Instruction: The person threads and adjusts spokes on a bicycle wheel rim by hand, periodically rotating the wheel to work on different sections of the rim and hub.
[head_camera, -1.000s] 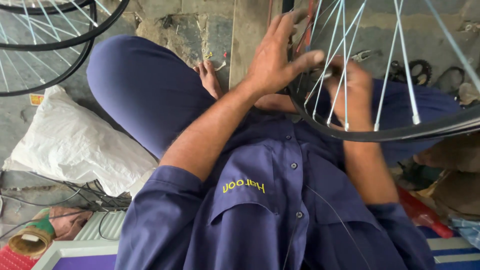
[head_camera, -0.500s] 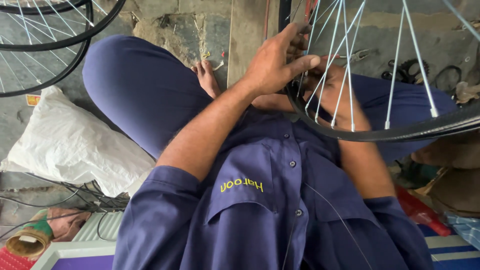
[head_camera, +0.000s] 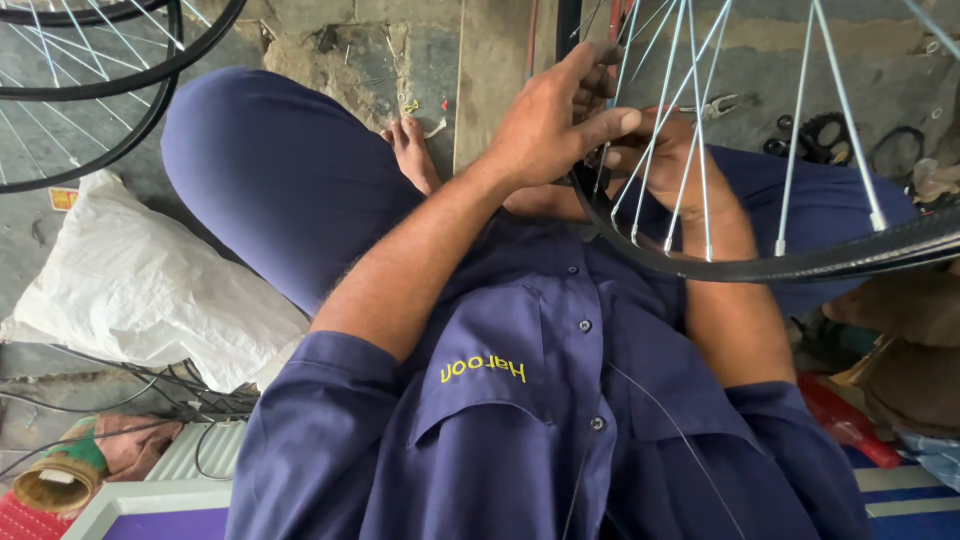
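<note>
A bicycle wheel with a black rim (head_camera: 800, 265) and silver spokes (head_camera: 795, 150) rests over my lap, and I sit cross-legged in blue work clothes. My left hand (head_camera: 555, 125) reaches in from the left, its fingers closed around spokes near the rim and its thumb stretched to the right. Just behind the spokes is my right hand (head_camera: 668, 160), curled into a fist on a spoke and touching the left thumb. What else it may hold is hidden by the spokes and the blur.
Two more black wheels (head_camera: 120, 80) lean at the top left above a white sack (head_camera: 150, 290). My bare foot (head_camera: 410, 150) lies beside a wooden plank (head_camera: 490, 70). A sprocket (head_camera: 825, 135) and pliers (head_camera: 720, 105) lie on the floor beyond. Cables (head_camera: 120, 400) trail at lower left.
Both hands stay at the same spot on the wheel. The spokes have shifted a little across them, and the left fingers have slightly changed their hold.
</note>
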